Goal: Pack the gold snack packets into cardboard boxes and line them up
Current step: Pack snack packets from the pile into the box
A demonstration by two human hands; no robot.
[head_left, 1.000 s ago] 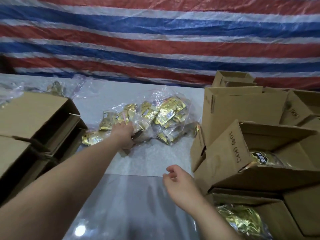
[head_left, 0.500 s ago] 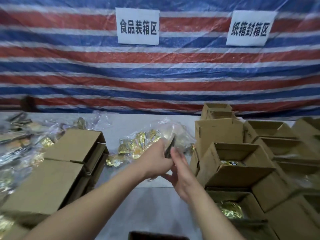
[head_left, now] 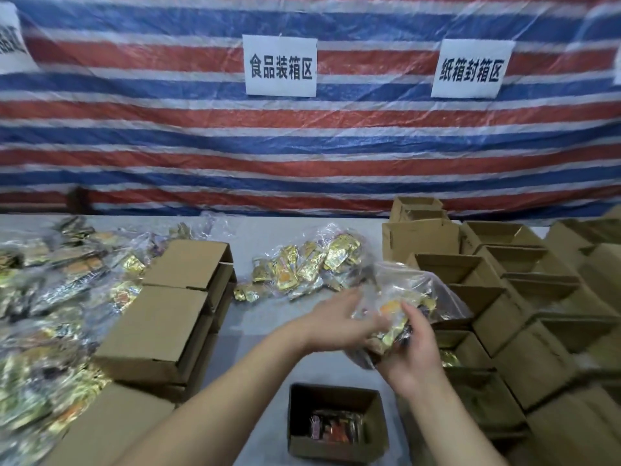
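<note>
A striped red, white and blue tarp (head_left: 302, 146) hangs behind the bench (head_left: 255, 317), with two white paper signs (head_left: 280, 65) fixed to it. Rows of open cardboard boxes (head_left: 504, 290) fill the bench's right side, one showing a gold packet inside. Closed cardboard boxes (head_left: 168, 317) stand in a stack on the left, with clear bags of snack packets (head_left: 43, 297) heaped beside them. A clear bag of gold snack packets (head_left: 309, 267) lies at the middle of the bench. Near the front edge sits a small open box (head_left: 336, 422) with dark packets inside. Above it both hands hold a smaller clear bag (head_left: 410, 297) of gold packets: the left hand (head_left: 339, 317) cups its left side with fingers spread, the right hand (head_left: 410, 351) grips it from below, thumb on top
</note>
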